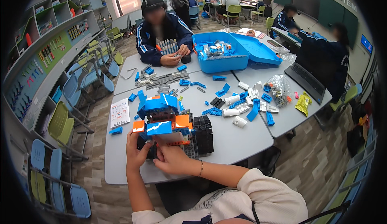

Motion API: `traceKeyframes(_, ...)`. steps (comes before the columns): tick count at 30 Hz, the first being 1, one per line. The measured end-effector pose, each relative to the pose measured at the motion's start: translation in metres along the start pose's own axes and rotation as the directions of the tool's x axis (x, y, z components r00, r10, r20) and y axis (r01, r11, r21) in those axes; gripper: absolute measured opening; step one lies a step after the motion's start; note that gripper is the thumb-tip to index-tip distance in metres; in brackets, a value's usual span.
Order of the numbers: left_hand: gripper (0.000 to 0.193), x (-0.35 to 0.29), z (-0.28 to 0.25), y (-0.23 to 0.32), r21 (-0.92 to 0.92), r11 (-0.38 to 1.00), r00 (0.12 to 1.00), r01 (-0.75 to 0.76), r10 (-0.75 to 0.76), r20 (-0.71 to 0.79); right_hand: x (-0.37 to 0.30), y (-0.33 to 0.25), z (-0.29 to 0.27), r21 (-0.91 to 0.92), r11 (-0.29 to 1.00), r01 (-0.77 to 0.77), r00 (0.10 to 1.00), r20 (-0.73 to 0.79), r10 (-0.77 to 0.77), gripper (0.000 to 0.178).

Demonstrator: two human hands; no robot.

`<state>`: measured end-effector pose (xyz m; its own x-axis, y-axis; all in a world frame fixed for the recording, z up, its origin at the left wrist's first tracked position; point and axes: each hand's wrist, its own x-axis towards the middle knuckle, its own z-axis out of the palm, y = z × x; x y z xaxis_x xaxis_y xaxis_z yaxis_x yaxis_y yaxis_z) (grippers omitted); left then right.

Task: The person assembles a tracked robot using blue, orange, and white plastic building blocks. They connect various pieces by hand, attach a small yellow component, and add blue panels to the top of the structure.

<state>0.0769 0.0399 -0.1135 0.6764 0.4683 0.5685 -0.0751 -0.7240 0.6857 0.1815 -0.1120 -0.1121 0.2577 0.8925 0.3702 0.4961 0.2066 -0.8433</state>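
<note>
A building-block vehicle model [159,128] with blue and orange panels stands at the table's near edge. A black track [203,134] runs along its right side. My left hand [138,150] grips the model's near left corner, with its thumb bent in front and its fingers partly behind the model. Against the near face of the model, below a blue panel, my right hand [174,159] is closed. Its fingertips are tucked under the model, so what they hold is hidden. A printed sheet with small pictures [119,114] lies left of the model, beside a loose blue piece [116,131].
Loose blue and white pieces [242,105] spread right of the model. Grey beams [169,79] lie beyond it. A blue bin of parts [221,62], a laptop [306,81] and a yellow packet [303,103] are farther right. Across the table a person [163,34] handles parts.
</note>
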Motion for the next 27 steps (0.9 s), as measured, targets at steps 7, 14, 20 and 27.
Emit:
traceKeyframes(7, 0.053, 0.001, 0.003, -0.001, 0.040, 0.999, 0.999, -0.023, 0.024, -0.037, 0.003, 0.003, -0.004, 0.002, 1.000, 0.031, 0.999, -0.010, -0.031, 0.084)
traceKeyframes(14, 0.052, 0.004, 0.003, -0.003, 0.039, 0.999, 0.999, 0.023, -0.021, -0.043, 0.003, 0.006, -0.006, -0.007, 1.000, 0.000, 1.000, -0.024, 0.000, 0.078)
traceKeyframes(20, 0.055, -0.004, 0.005, 0.009, 0.068, 0.996, 0.995, 0.049, -0.043, -0.085, -0.019, -0.002, -0.016, 0.162, 0.984, 0.075, 0.997, -0.015, -0.073, 0.063)
traceKeyframes(27, 0.048, -0.064, 0.018, 0.030, 0.259, 0.955, 0.940, 0.143, -0.049, -0.338, -0.121, 0.006, -0.072, -0.128, 0.969, 0.211, 0.959, -0.163, -0.230, 0.039)
